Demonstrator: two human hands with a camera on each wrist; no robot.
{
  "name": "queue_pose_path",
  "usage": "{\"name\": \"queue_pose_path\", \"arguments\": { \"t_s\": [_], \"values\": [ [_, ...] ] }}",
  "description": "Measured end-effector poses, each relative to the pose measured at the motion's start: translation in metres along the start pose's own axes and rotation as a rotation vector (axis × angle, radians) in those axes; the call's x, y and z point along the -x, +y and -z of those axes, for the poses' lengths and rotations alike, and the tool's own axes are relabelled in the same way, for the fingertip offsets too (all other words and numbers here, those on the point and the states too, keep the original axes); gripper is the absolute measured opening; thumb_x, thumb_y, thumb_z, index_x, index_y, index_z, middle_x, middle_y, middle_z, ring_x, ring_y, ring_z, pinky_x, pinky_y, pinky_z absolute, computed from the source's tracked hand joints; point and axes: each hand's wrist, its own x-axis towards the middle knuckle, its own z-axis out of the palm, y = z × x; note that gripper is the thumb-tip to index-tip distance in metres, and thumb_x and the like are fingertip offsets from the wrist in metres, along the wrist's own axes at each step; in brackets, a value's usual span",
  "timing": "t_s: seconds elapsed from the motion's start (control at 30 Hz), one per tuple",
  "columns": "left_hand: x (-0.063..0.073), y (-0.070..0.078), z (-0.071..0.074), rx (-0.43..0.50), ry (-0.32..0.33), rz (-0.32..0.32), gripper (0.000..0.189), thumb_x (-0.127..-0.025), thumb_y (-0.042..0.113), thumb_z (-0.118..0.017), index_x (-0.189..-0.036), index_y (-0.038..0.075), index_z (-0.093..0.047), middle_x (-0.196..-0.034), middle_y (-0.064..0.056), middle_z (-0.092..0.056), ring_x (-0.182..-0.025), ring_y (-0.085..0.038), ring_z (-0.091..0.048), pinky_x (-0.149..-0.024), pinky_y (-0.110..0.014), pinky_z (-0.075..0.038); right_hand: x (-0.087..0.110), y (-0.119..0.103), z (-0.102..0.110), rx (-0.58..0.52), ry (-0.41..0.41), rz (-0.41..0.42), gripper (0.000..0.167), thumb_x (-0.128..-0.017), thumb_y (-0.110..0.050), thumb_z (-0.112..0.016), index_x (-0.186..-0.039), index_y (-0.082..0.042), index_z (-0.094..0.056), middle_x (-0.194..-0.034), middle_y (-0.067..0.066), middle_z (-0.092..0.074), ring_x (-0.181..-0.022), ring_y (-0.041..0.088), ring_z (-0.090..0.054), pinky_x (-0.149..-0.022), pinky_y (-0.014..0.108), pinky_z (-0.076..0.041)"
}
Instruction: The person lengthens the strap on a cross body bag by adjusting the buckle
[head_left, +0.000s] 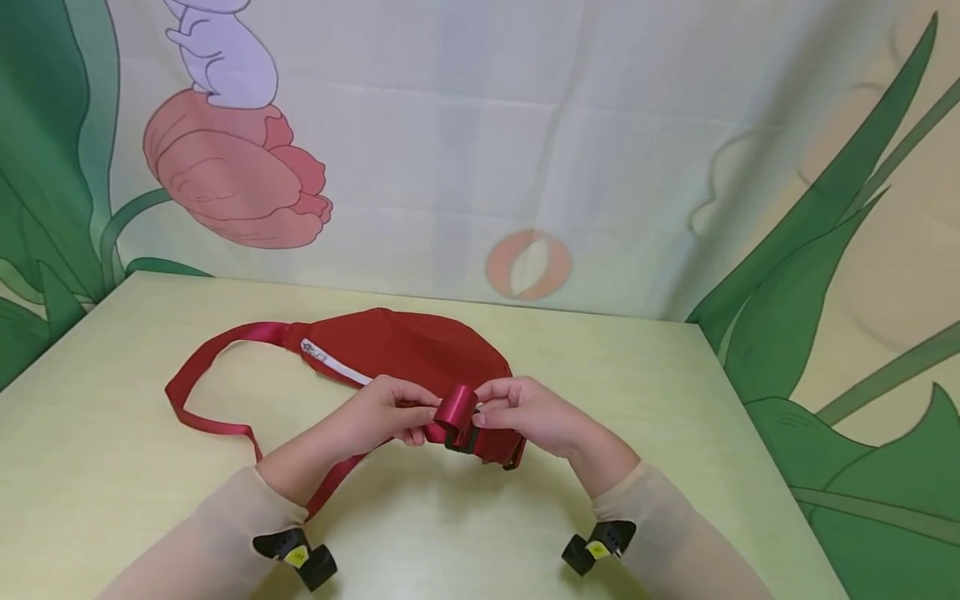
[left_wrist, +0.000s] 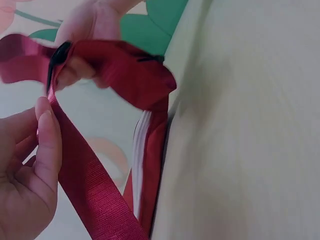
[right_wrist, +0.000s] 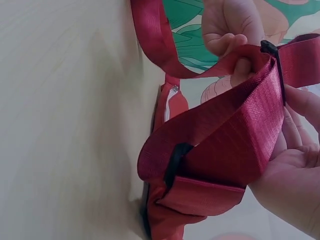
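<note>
A red waist bag (head_left: 412, 346) with a white zipper (head_left: 333, 362) lies on the table, its dark red webbing strap (head_left: 198, 367) looping out to the left. Between my hands, a loop of strap stands up through a black slider buckle (head_left: 461, 442). My left hand (head_left: 378, 417) pinches the strap with thumb and fingers, just beside the slider. On the other side, my right hand (head_left: 536, 414) pinches the webbing at the slider's edge. In the right wrist view a second black buckle (right_wrist: 175, 164) sits lower on the folded strap. The right fingertips are partly hidden behind the webbing.
The pale wooden table (head_left: 622, 383) runs back to a printed cloth backdrop (head_left: 615, 167) with flowers and leaves. Small black wrist cameras are strapped to both sleeves. Part of the strap passes beneath my left forearm.
</note>
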Motion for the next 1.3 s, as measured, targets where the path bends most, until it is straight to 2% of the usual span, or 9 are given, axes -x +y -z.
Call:
{"name": "queue_pose_path", "arguments": {
  "t_s": [0.13, 0.23, 0.37, 0.53, 0.67, 0.77, 0.93, 1.1, 1.3],
  "values": [
    [0.003, -0.001, 0.007, -0.040, 0.038, 0.025, 0.022, -0.087, 0.013, -0.066, -0.105, 0.000, -0.069, -0.081, -0.011, -0.066, -0.064, -0.024, -0.061, -0.066, -0.032, -0.054, 0.000, -0.001, 0.000, 0.012, 0.008, 0.006, 0.027, -0.090, -0.007, -0.059, -0.113, 0.005, -0.057, -0.102, 0.015, -0.068, -0.092, 0.026, -0.066, -0.083, 0.038, -0.050],
    [0.003, -0.001, 0.006, -0.036, 0.026, 0.034, 0.025, -0.088, 0.018, -0.065, -0.108, 0.001, -0.068, -0.081, -0.011, -0.065, -0.064, -0.023, -0.062, -0.063, -0.030, -0.053, -0.001, -0.001, 0.000, -0.002, 0.016, 0.012, 0.027, -0.090, -0.006, -0.058, -0.114, 0.006, -0.056, -0.102, 0.016, -0.067, -0.092, 0.026, -0.066, -0.084, 0.038, -0.050],
    [0.002, 0.000, 0.000, -0.004, 0.003, 0.009, 0.030, -0.090, 0.018, -0.063, -0.114, 0.000, -0.065, -0.081, -0.011, -0.065, -0.063, -0.021, -0.062, -0.063, -0.031, -0.054, -0.002, 0.000, -0.001, -0.009, 0.006, 0.015, 0.027, -0.090, -0.006, -0.058, -0.114, 0.006, -0.056, -0.102, 0.016, -0.067, -0.092, 0.026, -0.066, -0.084, 0.038, -0.050],
    [0.005, -0.001, 0.004, -0.039, 0.033, -0.015, 0.026, -0.088, 0.012, -0.064, -0.110, -0.002, -0.066, -0.078, -0.010, -0.065, -0.063, -0.019, -0.061, -0.066, -0.031, -0.054, -0.002, -0.001, -0.003, 0.017, 0.003, 0.012, 0.027, -0.090, -0.007, -0.058, -0.114, 0.006, -0.056, -0.103, 0.017, -0.067, -0.093, 0.027, -0.066, -0.085, 0.038, -0.050],
    [0.005, -0.005, 0.009, -0.058, 0.038, -0.002, 0.026, -0.088, 0.013, -0.064, -0.109, -0.002, -0.066, -0.078, -0.011, -0.065, -0.065, -0.027, -0.063, -0.066, -0.032, -0.054, -0.001, 0.000, -0.002, 0.015, 0.024, 0.003, 0.028, -0.090, -0.008, -0.059, -0.115, 0.006, -0.057, -0.102, 0.016, -0.067, -0.093, 0.026, -0.066, -0.084, 0.036, -0.050],
    [0.002, -0.008, 0.004, -0.048, 0.025, 0.007, 0.029, -0.089, 0.016, -0.063, -0.113, -0.001, -0.065, -0.081, -0.010, -0.066, -0.067, -0.029, -0.065, -0.065, -0.033, -0.054, -0.002, 0.002, -0.001, 0.016, 0.036, 0.003, 0.029, -0.090, -0.008, -0.059, -0.115, 0.006, -0.057, -0.102, 0.016, -0.067, -0.093, 0.026, -0.066, -0.085, 0.036, -0.050],
    [0.000, -0.003, -0.003, -0.011, 0.012, -0.023, 0.029, -0.089, 0.014, -0.063, -0.115, 0.000, -0.065, -0.084, -0.010, -0.067, -0.068, -0.028, -0.065, -0.067, -0.034, -0.055, -0.003, 0.002, 0.000, 0.014, 0.025, 0.012, 0.029, -0.090, -0.008, -0.058, -0.115, 0.007, -0.056, -0.103, 0.017, -0.067, -0.095, 0.026, -0.065, -0.087, 0.037, -0.049],
    [0.002, 0.000, 0.006, -0.081, 0.031, -0.069, 0.023, -0.088, 0.008, -0.064, -0.109, 0.001, -0.068, -0.088, -0.010, -0.066, -0.068, -0.026, -0.065, -0.068, -0.033, -0.055, -0.001, 0.002, 0.002, 0.010, 0.023, 0.000, 0.030, -0.090, -0.008, -0.059, -0.117, 0.006, -0.056, -0.104, 0.016, -0.067, -0.095, 0.027, -0.065, -0.085, 0.037, -0.050],
    [0.000, -0.001, 0.008, -0.089, 0.046, -0.038, 0.025, -0.088, 0.012, -0.064, -0.111, 0.001, -0.067, -0.086, -0.010, -0.066, -0.072, -0.034, -0.065, -0.068, -0.033, -0.055, -0.001, 0.002, 0.004, 0.001, 0.050, -0.006, 0.031, -0.090, -0.008, -0.059, -0.118, 0.005, -0.055, -0.105, 0.016, -0.066, -0.096, 0.026, -0.065, -0.085, 0.036, -0.050]
  ]
}}
